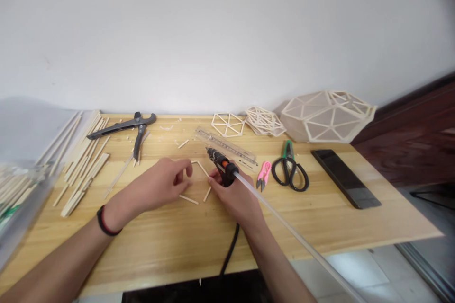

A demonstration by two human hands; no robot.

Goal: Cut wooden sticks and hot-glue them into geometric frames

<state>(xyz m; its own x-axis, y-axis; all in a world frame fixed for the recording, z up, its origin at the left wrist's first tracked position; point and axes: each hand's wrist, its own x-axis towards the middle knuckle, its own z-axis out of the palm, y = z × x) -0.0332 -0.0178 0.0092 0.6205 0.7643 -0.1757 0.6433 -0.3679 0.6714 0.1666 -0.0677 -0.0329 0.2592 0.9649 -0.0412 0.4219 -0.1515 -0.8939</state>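
Note:
My right hand (238,196) is wrapped round a black hot glue gun (222,163) with its nozzle pointing away to the upper left. A long translucent glue stick (295,232) runs out of the gun's back. The right fingertips are at a short wooden stick (202,169); whether they grip it I cannot tell. My left hand (168,180) hovers just left of the sticks, fingers curved, thumb and forefinger apart, and nothing shows between them. Beneath it lies another wooden stick (189,200), with one more short stick (207,194) beside the right hand.
At the left are many loose wooden sticks (85,175) and a black cutter (137,128). A clear ruler (227,144), wheel-shaped stick frame (228,124), stacked frames (265,120) and covered polyhedron (327,116) line the back. Pink snips (263,175), scissors (289,170) and a phone (344,177) lie right.

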